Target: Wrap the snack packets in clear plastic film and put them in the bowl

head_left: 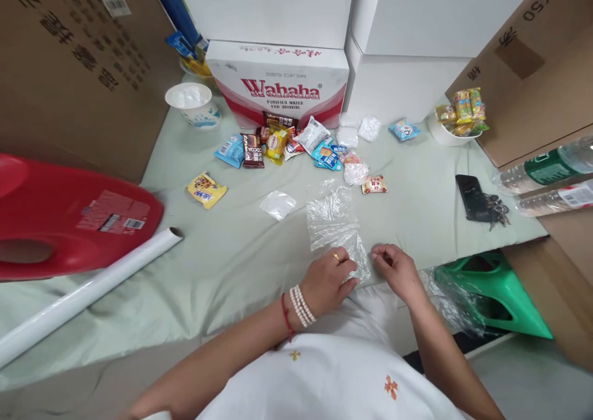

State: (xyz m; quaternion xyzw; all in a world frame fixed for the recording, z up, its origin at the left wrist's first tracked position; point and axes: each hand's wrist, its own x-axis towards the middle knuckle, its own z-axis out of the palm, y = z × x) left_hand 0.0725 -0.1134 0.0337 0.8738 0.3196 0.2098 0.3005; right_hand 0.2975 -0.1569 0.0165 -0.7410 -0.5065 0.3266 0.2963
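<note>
crinkled clear plastic (334,219) is spread on the worktop (231,241), its near end touched by the left hand (328,279); the right hand (397,273) is held just beside it. whether either grip is closed cannot be made out.

Soft, fairly bright indoor light, faint shadows on the surface (231,241), small glints on the crumpled plastic (331,219), slight overall softness, wide-angle stretching toward the edges
</note>
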